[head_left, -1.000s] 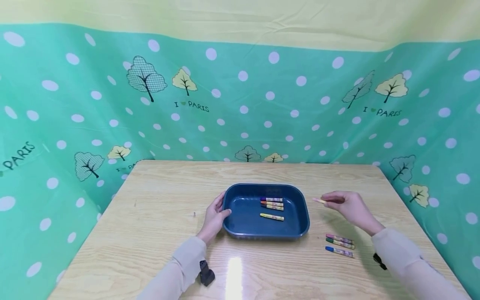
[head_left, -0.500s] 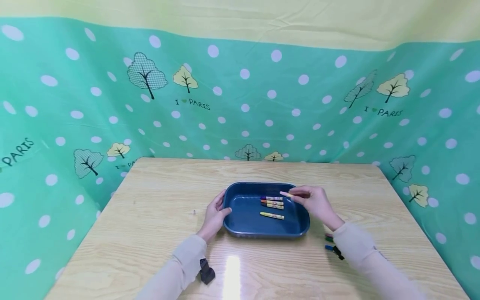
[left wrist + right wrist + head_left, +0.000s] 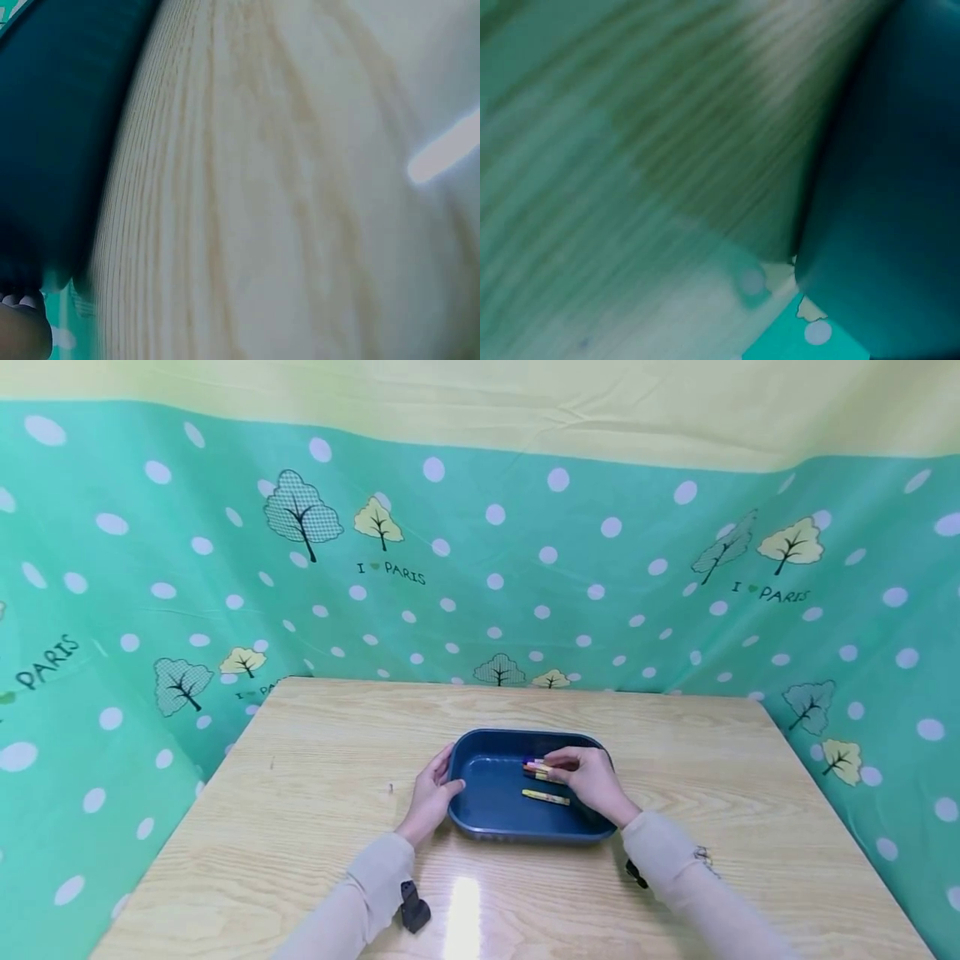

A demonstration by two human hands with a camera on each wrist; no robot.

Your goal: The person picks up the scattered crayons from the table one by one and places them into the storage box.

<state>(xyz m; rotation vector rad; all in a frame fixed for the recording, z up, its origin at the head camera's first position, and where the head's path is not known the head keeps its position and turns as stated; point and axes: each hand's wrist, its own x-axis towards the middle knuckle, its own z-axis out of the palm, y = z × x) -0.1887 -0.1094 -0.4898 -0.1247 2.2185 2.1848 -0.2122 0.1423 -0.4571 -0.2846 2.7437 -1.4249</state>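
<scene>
the left hand (image 3: 429, 795) grips the dark blue rounded-rectangular plastic tray (image 3: 487, 797), presumably to steady it, while the right hand (image 3: 595, 782), fingers narrowed, seems to pinch a slim pale-pink crayon (image 3: 535, 765) just inside.

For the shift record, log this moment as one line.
left hand: holding blue tray by its left end | right hand: pinching pink crayon inside tray | yellow crayon: lying on tray floor

Head view was bright, mostly sharp; a glare strip (image 3: 462, 917) burned white on the near table (image 3: 330, 777). Left wrist was soft, glare at right. Right wrist was dim, green-tinted, blurry.
</scene>
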